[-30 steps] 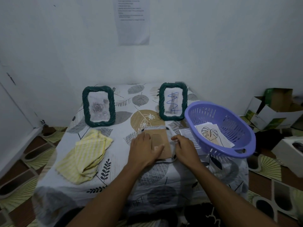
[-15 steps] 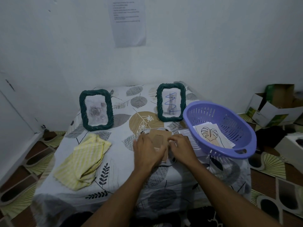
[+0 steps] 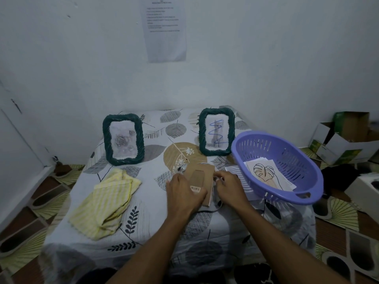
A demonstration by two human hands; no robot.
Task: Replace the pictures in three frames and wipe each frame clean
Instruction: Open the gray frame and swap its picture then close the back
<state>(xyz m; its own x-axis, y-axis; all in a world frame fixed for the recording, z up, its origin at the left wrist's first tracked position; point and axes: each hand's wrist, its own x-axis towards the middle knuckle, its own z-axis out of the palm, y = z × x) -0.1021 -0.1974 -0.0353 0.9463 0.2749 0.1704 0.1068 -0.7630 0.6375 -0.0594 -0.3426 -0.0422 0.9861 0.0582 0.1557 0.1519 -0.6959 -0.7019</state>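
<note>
I see the counter (image 3: 143, 226) covered with a cloth printed with leaves, standing against a white wall. In the middle of it, on the near side, the third frame (image 3: 205, 175) lies face down, so only its brown cardboard back with the folding stand and a small label shows. Both hands are on this frame. The left hand (image 3: 183, 194) rests on the left part of the back with the thumb across the cardboard near the label; whether its fingers hook around the edge I cannot tell. The right hand (image 3: 229, 187) is at the right edge of the frame, its fingers bent and pinching that edge. Behind, two dark green twisted frames stand upright: the left green frame (image 3: 123, 139) shows a pale picture of roses, and the right green frame (image 3: 217, 133) shows a picture with a blue zigzag line. A yellow striped cloth (image 3: 108, 199) lies crumpled on the left part of the counter, well apart from the hands. At the right a purple plastic basket (image 3: 256, 144) sits on the counter just beside the right hand, and inside it lie loose pictures, the top one a leaf drawing (image 3: 264, 173). A printed sheet (image 3: 164, 27) is stuck on the wall above. On the floor at the far right are open cardboard boxes (image 3: 344, 140).
</note>
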